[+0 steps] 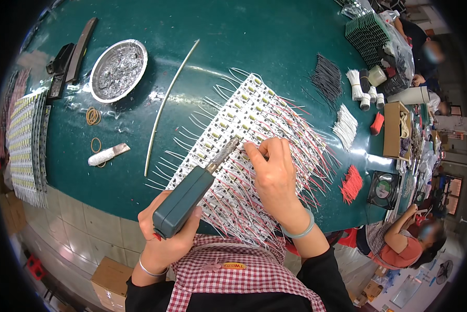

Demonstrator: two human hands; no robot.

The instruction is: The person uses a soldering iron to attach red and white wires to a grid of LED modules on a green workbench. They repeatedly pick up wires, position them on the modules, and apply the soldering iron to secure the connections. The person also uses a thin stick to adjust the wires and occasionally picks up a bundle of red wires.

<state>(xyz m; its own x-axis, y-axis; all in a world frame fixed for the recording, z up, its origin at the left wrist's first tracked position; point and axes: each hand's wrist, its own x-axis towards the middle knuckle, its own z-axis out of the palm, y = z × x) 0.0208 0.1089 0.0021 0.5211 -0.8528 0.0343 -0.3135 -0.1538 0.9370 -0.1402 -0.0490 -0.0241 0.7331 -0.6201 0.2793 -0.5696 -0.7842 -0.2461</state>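
Left fingers wrap the soldering gun, right fingers curled above circuit boards, their pinch unclear

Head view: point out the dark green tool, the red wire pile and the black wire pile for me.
Dark green tool (183,199): head view, middle of its body.
Red wire pile (351,185): head view, pile's middle.
Black wire pile (326,78): head view, pile's middle.

L hand w/ soldering gun, R hand at wired PCBs
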